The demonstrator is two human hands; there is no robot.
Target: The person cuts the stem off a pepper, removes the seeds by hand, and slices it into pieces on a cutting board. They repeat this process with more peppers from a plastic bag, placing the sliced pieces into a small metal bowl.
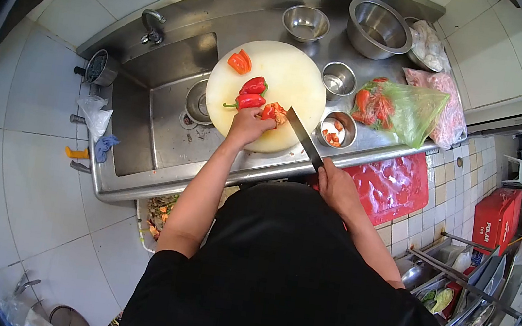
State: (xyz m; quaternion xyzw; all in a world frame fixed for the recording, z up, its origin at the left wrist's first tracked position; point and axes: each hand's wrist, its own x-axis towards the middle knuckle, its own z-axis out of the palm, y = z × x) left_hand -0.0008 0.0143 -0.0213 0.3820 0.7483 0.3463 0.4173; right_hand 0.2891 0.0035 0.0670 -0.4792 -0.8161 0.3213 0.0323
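On the round white cutting board (305,76), my left hand (250,127) is closed on a cut red pepper piece (274,113) with its pale seedy inside showing. My right hand (337,185) grips the dark handle of a kitchen knife (302,137), whose blade slants over the board's right edge, its tip beside that piece. Two whole red peppers (251,100) lie just beyond my left hand. Farther back on the board sits an orange-red pepper piece (240,62). To the right of the knife, a small steel bowl (348,123) holds several red pepper pieces.
A steel sink (127,125) with a faucet (152,28) is on the left. Steel bowls (305,24) stand behind and right of the board. A green plastic bag (422,112) with red peppers lies at right. Below the counter are a red mat (403,188) and a scrap bin (155,215).
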